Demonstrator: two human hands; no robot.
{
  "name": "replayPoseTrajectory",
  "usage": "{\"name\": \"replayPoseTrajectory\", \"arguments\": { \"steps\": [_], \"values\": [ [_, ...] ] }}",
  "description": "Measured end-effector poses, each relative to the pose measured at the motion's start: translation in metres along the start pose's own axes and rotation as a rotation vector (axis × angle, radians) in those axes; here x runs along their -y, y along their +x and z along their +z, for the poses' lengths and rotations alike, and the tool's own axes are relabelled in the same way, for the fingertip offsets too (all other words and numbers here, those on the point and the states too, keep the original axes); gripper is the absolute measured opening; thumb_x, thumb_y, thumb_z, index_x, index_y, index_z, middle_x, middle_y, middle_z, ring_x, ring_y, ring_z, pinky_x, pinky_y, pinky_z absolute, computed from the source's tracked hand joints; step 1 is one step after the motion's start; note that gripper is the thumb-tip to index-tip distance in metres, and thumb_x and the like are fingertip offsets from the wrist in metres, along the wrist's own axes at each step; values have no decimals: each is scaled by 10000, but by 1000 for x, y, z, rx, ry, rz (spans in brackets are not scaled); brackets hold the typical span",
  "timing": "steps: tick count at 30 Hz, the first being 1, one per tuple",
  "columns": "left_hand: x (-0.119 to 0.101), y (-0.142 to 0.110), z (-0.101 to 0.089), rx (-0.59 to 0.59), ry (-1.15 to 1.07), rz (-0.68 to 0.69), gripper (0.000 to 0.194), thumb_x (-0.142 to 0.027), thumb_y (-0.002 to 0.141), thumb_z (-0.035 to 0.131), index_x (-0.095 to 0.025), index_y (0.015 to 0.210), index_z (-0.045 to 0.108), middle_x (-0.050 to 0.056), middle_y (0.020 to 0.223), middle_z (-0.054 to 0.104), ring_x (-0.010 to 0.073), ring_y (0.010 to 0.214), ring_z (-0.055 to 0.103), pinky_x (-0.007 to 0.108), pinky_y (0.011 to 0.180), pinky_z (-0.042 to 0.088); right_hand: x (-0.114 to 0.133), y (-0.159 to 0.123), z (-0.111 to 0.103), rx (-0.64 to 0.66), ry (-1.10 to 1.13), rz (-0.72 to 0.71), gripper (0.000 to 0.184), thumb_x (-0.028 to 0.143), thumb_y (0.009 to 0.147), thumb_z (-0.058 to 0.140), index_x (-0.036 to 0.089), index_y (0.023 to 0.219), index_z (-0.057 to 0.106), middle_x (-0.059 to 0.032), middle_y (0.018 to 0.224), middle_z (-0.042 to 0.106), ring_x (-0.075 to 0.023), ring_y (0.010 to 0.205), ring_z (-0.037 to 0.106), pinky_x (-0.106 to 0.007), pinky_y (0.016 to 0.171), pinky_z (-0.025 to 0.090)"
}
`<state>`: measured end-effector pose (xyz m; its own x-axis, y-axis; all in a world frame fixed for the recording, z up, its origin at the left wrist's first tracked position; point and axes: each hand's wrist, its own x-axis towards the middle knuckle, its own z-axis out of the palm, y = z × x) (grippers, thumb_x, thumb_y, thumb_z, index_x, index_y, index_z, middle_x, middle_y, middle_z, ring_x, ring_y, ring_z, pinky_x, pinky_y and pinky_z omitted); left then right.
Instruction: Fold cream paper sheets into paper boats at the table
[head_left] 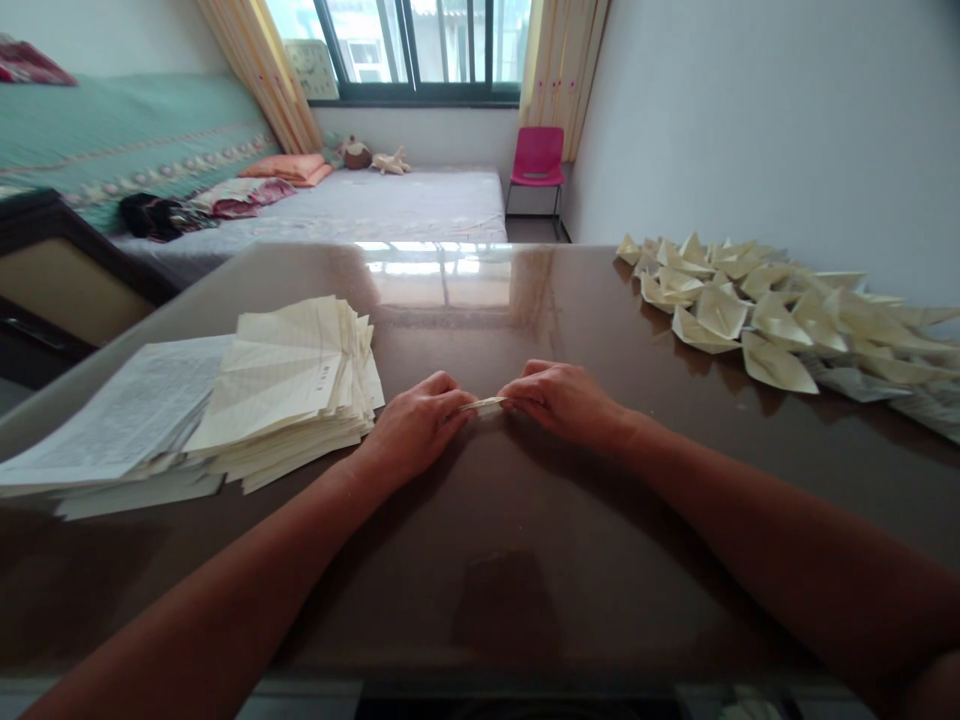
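Observation:
Both my hands rest on the glossy brown table [480, 560] near its middle. My left hand [416, 425] and my right hand [562, 400] are closed, each pinching one end of a small folded piece of pale paper [486, 405] that lies flat between them. Most of that paper is hidden under my fingers. A stack of loose yellowed pages [289, 390] lies just left of my left hand.
A heap of folded paper boats [757, 310] covers the table's right side by the white wall. Printed sheets [120, 410] lie at the far left. Beyond the table are a bed [360, 205], a pink chair [537, 160] and a window.

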<state>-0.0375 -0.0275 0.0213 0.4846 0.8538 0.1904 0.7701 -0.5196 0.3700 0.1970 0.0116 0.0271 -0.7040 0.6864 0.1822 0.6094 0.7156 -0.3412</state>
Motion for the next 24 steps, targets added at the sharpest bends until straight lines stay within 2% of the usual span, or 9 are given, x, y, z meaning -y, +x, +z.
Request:
{"name": "replayPoseTrajectory", "arguments": {
  "steps": [3, 7, 9, 13, 16, 20, 24],
  "values": [
    [2, 1, 0, -22, -67, -40, 280, -334, 898, 503, -241, 1158, 544, 31, 1041, 587, 166, 855, 602, 265, 748, 466, -7, 2, 0, 9, 55, 23, 208, 347, 886, 560, 256, 997, 711, -40, 822, 679, -193, 862, 585, -272, 711, 391],
    [1, 1, -1, -37, -124, -47, 189, -310, 891, 503, -220, 1057, 500, 25, 1047, 574, 142, 771, 601, 250, 683, 464, -16, 5, -4, 3, 250, 73, 474, 354, 728, 748, 229, 1160, 601, -41, 1057, 670, -179, 864, 600, -277, 747, 443],
    [2, 1, -3, -18, -143, -30, 130, -292, 908, 467, -218, 1006, 506, 22, 1044, 560, 125, 747, 595, 240, 679, 462, -19, 6, -8, 10, 302, 113, 446, 319, 699, 767, 203, 1092, 591, -36, 1042, 658, -152, 786, 605, -263, 699, 458],
    [6, 1, -4, 5, -174, 32, 111, -247, 908, 450, -202, 892, 550, 30, 1073, 556, 117, 795, 589, 224, 721, 466, -22, 6, -13, 7, 284, 143, 184, 228, 719, 730, 179, 849, 611, -3, 864, 623, -129, 718, 600, -234, 641, 448],
    [8, 2, 0, -2, -162, 60, 150, -252, 905, 469, -191, 833, 586, 34, 1073, 574, 116, 809, 584, 225, 753, 463, -20, 6, -11, 3, 312, 91, 28, 183, 772, 663, 179, 746, 651, -11, 861, 619, -123, 737, 599, -231, 678, 447],
    [6, 2, 6, -14, -152, 94, 179, -268, 916, 474, -181, 829, 604, 41, 1051, 593, 113, 804, 582, 217, 759, 458, -12, 7, -3, -5, 335, 4, 135, 321, 797, 675, 187, 787, 681, -41, 945, 653, -156, 853, 604, -252, 760, 445],
    [4, 1, 6, -17, -147, 112, 195, -268, 921, 470, -177, 822, 612, 44, 1048, 601, 108, 793, 590, 211, 761, 461, -7, 7, -3, 1, 297, 134, 229, 400, 818, 641, 180, 879, 654, -42, 924, 666, -144, 761, 598, -246, 680, 438]
  ]
}}
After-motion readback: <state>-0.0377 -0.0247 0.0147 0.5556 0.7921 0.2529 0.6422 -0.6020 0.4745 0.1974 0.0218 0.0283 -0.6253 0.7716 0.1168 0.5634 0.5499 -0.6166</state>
